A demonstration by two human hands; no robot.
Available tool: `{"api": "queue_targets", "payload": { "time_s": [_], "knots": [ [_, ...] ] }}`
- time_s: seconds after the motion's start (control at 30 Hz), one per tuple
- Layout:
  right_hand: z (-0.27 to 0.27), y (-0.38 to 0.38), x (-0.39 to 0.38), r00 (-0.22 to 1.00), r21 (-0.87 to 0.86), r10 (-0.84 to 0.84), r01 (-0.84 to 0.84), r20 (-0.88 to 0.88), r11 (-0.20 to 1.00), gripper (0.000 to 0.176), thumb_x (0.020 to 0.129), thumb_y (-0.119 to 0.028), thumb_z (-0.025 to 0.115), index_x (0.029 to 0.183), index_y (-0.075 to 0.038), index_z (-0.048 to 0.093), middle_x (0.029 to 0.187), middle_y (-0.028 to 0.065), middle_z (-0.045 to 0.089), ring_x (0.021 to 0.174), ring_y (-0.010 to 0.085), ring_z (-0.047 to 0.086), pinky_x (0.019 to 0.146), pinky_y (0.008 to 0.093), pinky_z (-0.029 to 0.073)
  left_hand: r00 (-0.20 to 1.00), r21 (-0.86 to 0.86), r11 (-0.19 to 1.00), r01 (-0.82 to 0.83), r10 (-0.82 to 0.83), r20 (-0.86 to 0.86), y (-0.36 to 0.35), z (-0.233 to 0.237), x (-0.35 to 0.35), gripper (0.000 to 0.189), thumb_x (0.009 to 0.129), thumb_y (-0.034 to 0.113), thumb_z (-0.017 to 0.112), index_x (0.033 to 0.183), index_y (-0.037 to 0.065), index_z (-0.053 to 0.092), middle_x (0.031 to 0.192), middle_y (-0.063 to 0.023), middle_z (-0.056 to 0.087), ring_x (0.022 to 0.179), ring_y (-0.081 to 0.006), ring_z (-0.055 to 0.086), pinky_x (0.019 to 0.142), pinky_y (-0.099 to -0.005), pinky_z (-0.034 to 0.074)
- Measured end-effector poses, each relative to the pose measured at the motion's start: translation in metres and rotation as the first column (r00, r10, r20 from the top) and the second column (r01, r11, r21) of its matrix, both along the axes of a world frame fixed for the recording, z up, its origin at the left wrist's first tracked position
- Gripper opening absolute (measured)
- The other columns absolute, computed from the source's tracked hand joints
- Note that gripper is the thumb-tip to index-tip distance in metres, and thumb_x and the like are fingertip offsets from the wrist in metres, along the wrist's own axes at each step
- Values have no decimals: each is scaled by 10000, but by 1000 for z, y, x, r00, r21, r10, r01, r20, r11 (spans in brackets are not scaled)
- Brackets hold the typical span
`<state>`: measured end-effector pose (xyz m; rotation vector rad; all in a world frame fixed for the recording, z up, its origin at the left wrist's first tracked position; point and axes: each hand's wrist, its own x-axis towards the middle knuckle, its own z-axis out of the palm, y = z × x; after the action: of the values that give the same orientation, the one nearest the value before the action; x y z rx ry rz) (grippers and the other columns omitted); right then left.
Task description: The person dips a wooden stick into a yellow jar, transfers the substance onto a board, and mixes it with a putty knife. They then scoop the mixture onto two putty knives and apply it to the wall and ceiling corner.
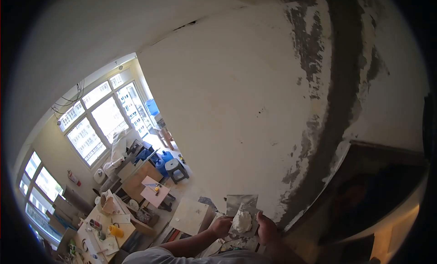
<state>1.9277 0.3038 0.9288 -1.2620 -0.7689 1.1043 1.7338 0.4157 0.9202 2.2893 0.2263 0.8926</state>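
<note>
At the bottom centre, my left hand (221,227) grips a flat metal plate (235,200) from its left side, fingers closed. White paste (242,221) sits in a lump on the metal. My right hand (267,228) is closed at the right edge of the same metal tools, thumb up; its handle is hidden. Whether one or two blades overlap under the paste is hard to tell. Both hands are in front of a pale wall (218,104) with a grey, rough vertical strip (339,82) on the right.
A cluttered workbench (98,236) with a yellow container (116,231) stands at the lower left. Beyond it are a grey stool (176,169), blue water bottles (161,166), boards (189,216) and windows (109,116). A dark panel (378,186) juts out at the right.
</note>
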Motion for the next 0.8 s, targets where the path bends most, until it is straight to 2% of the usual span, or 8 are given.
{"api": "queue_targets", "payload": {
  "time_s": [0.1, 0.17, 0.3, 0.4, 0.47, 0.53, 0.67, 0.8],
  "knots": [
    [9, 16, 4, 991, -70, 41, -51, -131, 996, 494, 1056, -404, 411, 1107, 42, 617, 1114, 94, 633, 989, 134, 573, 911, 331, 457, 987, -28, 996, -79, 74, -144, 30, -48, -14, 227, 821, 103, 587, 1031, 43, 648, 993, -121, 669, 933, -293, 649, 879, -358, 490],
    [39, 23, 7, 993, -73, 118, -118, -5, 990, 450, 1050, -391, 437, 1080, 19, 620, 1063, 82, 638, 977, 125, 580, 891, 334, 466, 998, -555, 831, -16, 49, 45, 34, -51, -22, 272, 825, 181, 593, 1054, 45, 642, 1010, -129, 666, 941, -290, 647, 891, -367, 486],
    [67, 45, -7, 917, -28, 93, -113, -388, 993, 428, 1042, -400, 454, 1099, -5, 609, 1020, 81, 641, 986, 147, 600, 883, 353, 488, 905, -924, -85, 374, 249, 344, 49, -47, -23, 395, 833, 337, 604, 1101, 49, 631, 1044, -146, 660, 956, -285, 645, 915, -387, 478],
    [15, 79, -17, 937, 31, 166, -165, -308, 986, 423, 1044, -395, 439, 1168, -13, 570, 1051, 88, 638, 1029, 185, 618, 908, 383, 504, 964, -394, 882, -260, 213, -158, 36, 27, -28, 389, 888, 342, 559, 1141, 55, 626, 1065, -118, 668, 964, -277, 654, 888, -404, 504],
    [2, 93, -29, 892, 22, 233, -244, -388, 970, 419, 1046, -381, 421, 1235, -22, 525, 1114, 105, 630, 1068, 226, 626, 943, 414, 507, 961, -538, 796, -276, 236, -144, 33, 45, -32, 441, 927, 352, 505, 1226, 35, 573, 1171, -136, 626, 1046, -281, 626, 939, -410, 473],
    [23, 98, -38, 817, -12, 318, -368, -482, 930, 431, 1045, -383, 415, 1273, -27, 499, 1166, 121, 623, 1086, 252, 630, 961, 437, 509, 920, -957, -133, 259, 334, 203, 31, 58, -33, 551, 969, 368, 427, 1370, -8, 472, 1371, -193, 537, 1206, -295, 564, 1060, -410, 395],
    [18, 120, -54, 745, -8, 447, -519, -495, 855, 460, 1033, -415, 437, 1264, -24, 509, 1185, 130, 621, 1079, 251, 633, 951, 452, 514, 733, -995, 102, -1, 676, 69, 62, -26, -70, 455, 986, 321, 468, 1250, -45, 521, 1292, -217, 576, 1176, -358, 569, 1044, -470, 421],
    [38, 133, -57, 736, -30, 448, -535, -508, 844, 465, 1030, -426, 445, 1258, -29, 520, 1173, 118, 625, 1067, 243, 635, 944, 437, 515, 647, -961, 92, 259, 722, 244, 59, 37, -97, 406, 1002, 339, 489, 1193, -16, 529, 1148, -204, 629, 1060, -373, 617, 952, -551, 462]
  ]
}}
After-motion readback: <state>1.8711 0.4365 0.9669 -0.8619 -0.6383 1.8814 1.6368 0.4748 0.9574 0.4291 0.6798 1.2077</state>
